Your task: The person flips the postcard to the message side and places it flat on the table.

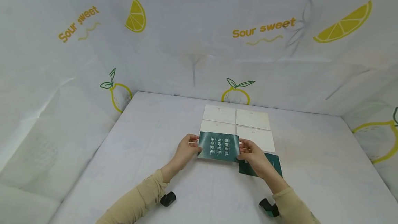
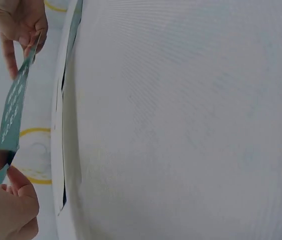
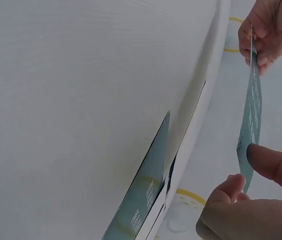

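Observation:
A green card with white Chinese characters is held up off the table between both hands. The left hand pinches its left edge between thumb and fingers. At the right edge, the right hand pinches it the same way. Both wrist views show the card nearly edge-on, raised above the tabletop. A second green card lies on the table, partly hidden under the right hand. Several white cards lie in two columns behind the held card, which covers part of one.
The table has a white cover. A white backdrop printed with lemons stands behind and beside it. Near the front, a black object lies by the left sleeve, and another black object by the right sleeve.

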The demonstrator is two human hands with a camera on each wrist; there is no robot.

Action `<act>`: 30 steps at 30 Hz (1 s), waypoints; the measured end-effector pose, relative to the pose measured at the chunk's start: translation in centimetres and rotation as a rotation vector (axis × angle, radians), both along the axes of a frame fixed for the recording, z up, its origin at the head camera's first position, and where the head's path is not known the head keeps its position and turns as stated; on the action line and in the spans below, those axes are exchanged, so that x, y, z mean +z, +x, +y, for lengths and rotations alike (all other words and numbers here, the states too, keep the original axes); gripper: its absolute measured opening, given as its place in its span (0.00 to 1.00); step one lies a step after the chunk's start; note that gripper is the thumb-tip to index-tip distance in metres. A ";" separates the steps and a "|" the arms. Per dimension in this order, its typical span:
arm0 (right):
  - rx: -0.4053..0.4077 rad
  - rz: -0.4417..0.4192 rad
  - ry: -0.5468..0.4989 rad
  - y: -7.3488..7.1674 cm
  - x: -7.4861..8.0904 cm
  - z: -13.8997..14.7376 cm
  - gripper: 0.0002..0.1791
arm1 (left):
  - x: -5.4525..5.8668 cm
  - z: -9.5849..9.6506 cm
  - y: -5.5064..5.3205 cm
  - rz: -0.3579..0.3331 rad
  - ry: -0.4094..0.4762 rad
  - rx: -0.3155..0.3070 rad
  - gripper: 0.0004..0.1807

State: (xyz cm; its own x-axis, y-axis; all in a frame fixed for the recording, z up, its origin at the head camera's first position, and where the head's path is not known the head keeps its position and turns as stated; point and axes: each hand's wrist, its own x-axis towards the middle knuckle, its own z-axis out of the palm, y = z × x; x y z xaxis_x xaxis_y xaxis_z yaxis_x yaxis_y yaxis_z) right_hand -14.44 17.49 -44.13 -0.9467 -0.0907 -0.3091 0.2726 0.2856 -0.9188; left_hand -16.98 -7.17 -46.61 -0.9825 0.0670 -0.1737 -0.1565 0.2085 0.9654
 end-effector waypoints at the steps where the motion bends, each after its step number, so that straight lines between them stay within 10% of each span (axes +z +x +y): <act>1: -0.015 0.020 0.015 -0.1 0.0 -0.1 0.37 | 0.0 0.1 0.0 0.015 0.010 0.018 0.21; 16: -0.120 0.169 0.144 -0.3 0.5 0.1 0.10 | 0.8 0.2 -0.1 0.172 0.034 0.029 0.08; 30: -0.034 0.094 0.074 0.1 0.6 1.0 0.18 | 0.4 -1.0 -0.4 0.126 0.063 0.058 0.12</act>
